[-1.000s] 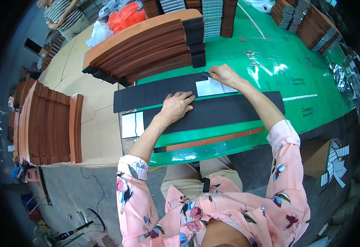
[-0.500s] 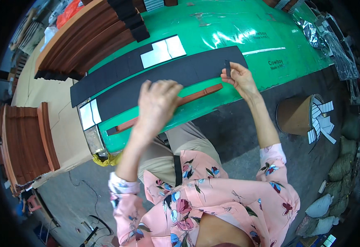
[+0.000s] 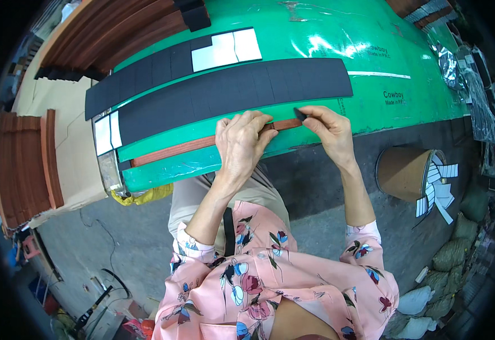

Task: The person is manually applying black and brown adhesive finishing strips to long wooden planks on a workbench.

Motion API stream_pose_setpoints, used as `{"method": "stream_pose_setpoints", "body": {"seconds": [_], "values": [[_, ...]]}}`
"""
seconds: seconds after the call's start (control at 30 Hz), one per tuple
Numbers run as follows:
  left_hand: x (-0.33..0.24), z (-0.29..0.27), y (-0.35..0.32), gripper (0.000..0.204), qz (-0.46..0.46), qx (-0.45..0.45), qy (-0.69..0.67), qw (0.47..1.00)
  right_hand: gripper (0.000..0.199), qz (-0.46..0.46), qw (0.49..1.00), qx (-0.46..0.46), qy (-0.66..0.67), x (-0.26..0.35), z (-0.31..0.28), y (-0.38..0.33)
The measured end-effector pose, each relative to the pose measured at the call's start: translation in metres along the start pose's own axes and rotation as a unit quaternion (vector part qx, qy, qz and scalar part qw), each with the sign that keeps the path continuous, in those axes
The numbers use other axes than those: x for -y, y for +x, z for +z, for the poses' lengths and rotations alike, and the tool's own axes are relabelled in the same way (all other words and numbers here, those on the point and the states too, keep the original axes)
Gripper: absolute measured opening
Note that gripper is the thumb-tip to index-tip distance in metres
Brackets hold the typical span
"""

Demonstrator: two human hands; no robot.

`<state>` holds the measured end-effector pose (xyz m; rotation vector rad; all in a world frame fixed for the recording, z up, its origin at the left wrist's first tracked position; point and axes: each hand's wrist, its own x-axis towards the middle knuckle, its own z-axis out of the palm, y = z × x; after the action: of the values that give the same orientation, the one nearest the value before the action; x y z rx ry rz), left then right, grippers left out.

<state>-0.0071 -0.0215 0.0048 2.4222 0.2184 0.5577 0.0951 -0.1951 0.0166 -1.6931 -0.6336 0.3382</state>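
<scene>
Our left hand (image 3: 240,140) pressed flat on the brown strip (image 3: 193,146) at the green table's (image 3: 315,42) near edge, while our right hand (image 3: 328,127) pinched a small black pad (image 3: 300,114) at the strip's end. We judged the pad could land crooked if the strip slid under the left palm.

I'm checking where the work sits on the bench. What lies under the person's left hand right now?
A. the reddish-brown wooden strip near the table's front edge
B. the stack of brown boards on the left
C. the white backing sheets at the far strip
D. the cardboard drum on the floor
A: the left hand presses on the reddish-brown wooden strip along the green table's near edge.
</scene>
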Motion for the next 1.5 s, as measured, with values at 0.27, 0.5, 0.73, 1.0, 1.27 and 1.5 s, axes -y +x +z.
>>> {"method": "stream_pose_setpoints", "body": {"seconds": [0.27,0.5,0.73,1.0,1.27,1.5], "values": [[-0.004,0.002,0.005,0.017,-0.024,0.019,-0.010,0.999,0.022,-0.210,0.924,0.036,-0.318,0.000,0.001,0.004],[-0.006,0.001,0.005,0.016,-0.039,0.026,-0.014,0.999,0.025,-0.234,0.908,0.049,-0.344,0.002,0.005,0.005],[-0.007,0.000,0.005,0.017,-0.047,0.030,-0.008,0.998,0.026,-0.242,0.907,0.054,-0.341,0.000,0.006,0.007],[-0.006,0.001,0.005,0.018,-0.045,0.029,-0.012,0.998,0.027,-0.253,0.904,0.062,-0.338,-0.002,0.006,0.011],[-0.007,0.002,0.005,0.018,-0.052,0.025,-0.024,0.998,0.027,-0.254,0.905,0.068,-0.335,-0.005,0.004,0.012],[-0.006,0.000,0.003,0.019,-0.046,0.020,-0.009,0.999,0.026,-0.254,0.911,0.062,-0.320,-0.005,0.006,0.012]]}}
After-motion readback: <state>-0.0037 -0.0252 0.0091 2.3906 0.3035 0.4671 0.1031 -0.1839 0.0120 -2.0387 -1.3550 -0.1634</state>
